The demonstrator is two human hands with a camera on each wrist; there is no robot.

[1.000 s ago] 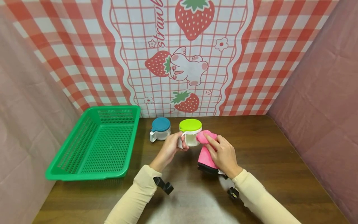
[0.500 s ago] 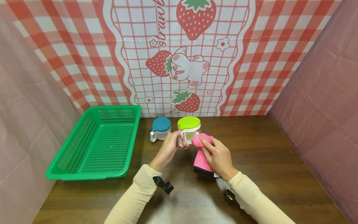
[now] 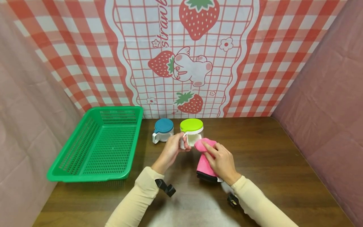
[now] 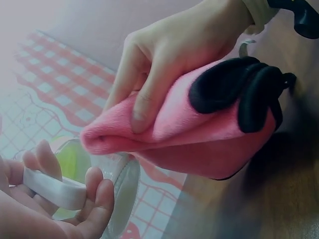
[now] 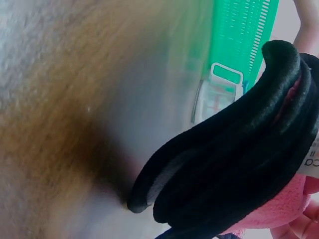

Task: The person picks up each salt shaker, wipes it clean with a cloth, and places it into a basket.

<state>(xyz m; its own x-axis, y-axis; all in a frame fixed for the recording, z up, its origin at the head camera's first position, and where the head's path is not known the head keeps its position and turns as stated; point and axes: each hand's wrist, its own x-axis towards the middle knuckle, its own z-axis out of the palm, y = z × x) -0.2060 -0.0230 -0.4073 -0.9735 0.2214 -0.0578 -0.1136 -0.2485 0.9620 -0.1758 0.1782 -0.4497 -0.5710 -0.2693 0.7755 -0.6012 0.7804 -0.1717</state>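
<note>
My left hand (image 3: pixel 171 147) grips the white handle (image 4: pixel 55 189) of a clear jar (image 3: pixel 194 138) with a lime-green lid (image 3: pixel 191 125). In the left wrist view the jar is tipped partly behind the fingers. A folded pink cloth (image 3: pixel 206 164) with black edging (image 5: pixel 224 144) is pinched in my right hand (image 3: pixel 222 159). One folded end of the cloth lies against or very near the jar's lower right side; actual contact cannot be made out. Left of the held jar stands a similar jar with a blue lid (image 3: pixel 164 125), its white handle turned toward the front.
A green plastic basket (image 3: pixel 131 148) with slotted walls sits on the left of the brown wooden table (image 3: pixel 272 176). Behind the table hangs a strawberry-print cloth (image 3: pixel 215 104). Pinkish fabric (image 3: pixel 317 104) closes off both sides.
The right hand and pink cloth have shifted left and slightly down along the jar. The green-lidded jar has moved slightly left and up, still in the left hand.
</note>
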